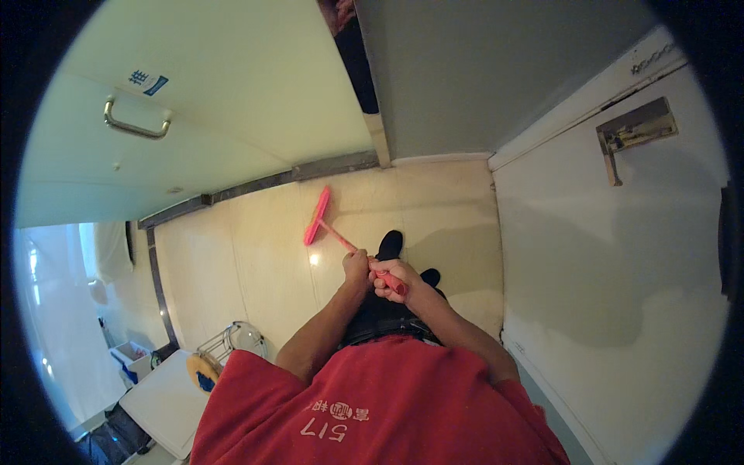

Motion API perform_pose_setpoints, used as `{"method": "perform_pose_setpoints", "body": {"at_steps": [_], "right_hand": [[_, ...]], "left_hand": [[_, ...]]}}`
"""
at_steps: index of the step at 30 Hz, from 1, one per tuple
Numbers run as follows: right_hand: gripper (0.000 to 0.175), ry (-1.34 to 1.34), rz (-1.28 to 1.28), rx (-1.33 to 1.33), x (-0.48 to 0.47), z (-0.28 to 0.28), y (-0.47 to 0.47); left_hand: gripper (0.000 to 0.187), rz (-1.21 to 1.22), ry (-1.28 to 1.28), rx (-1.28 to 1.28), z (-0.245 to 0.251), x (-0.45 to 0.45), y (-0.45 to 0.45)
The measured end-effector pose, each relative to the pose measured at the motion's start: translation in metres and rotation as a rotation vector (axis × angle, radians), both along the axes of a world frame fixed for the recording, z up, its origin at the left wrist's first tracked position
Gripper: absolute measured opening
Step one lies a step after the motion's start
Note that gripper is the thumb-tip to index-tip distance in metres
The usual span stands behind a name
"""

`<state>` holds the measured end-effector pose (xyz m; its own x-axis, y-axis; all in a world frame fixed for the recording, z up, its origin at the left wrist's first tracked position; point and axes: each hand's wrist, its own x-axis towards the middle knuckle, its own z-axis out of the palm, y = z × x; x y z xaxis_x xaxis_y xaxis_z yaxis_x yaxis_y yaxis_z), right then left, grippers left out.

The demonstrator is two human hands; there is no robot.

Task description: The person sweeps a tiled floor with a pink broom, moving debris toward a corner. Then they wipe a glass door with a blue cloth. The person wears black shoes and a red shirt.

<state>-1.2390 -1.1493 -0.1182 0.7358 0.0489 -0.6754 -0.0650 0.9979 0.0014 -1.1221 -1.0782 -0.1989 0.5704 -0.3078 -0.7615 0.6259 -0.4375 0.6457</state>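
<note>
Both my hands grip the pink handle of a broom. My left hand (356, 267) closes round the handle lower down, nearer the head. Just beside it, my right hand (397, 280) holds the upper part, and the handle's thick red end sticks out of its grasp. The pink broom head (318, 216) rests on the light tiled floor (267, 256), close to the base of a pale door panel. The thin handle (340, 237) runs from the head to my hands. My black shoes (390, 244) stand beyond my hands.
A pale door (244, 110) with a metal pull handle (136, 128) stands ahead. On the right is a white door (558, 256) with a metal latch (636, 131). At lower left are a white table (163, 401), a metal-framed stool (218, 343) and a white bin (132, 356).
</note>
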Motion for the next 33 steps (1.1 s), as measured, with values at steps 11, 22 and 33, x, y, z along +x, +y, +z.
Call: {"method": "perform_pose_setpoints", "body": {"at_steps": [11, 22, 33], "right_hand": [[0.017, -0.040, -0.213, 0.122, -0.047, 0.005, -0.032], [0.013, 0.043, -0.118, 0.031, 0.001, 0.063, -0.043], [0.022, 0.043, -0.410, 0.118, -0.100, 0.004, -0.031]], "left_hand": [[0.014, -0.421, 0.313, 0.130, -0.020, -0.011, -0.065], [0.019, -0.253, 0.385, 0.012, 0.040, 0.026, -0.054], [0.019, -0.482, 0.368, 0.040, -0.005, -0.061, -0.071]]}}
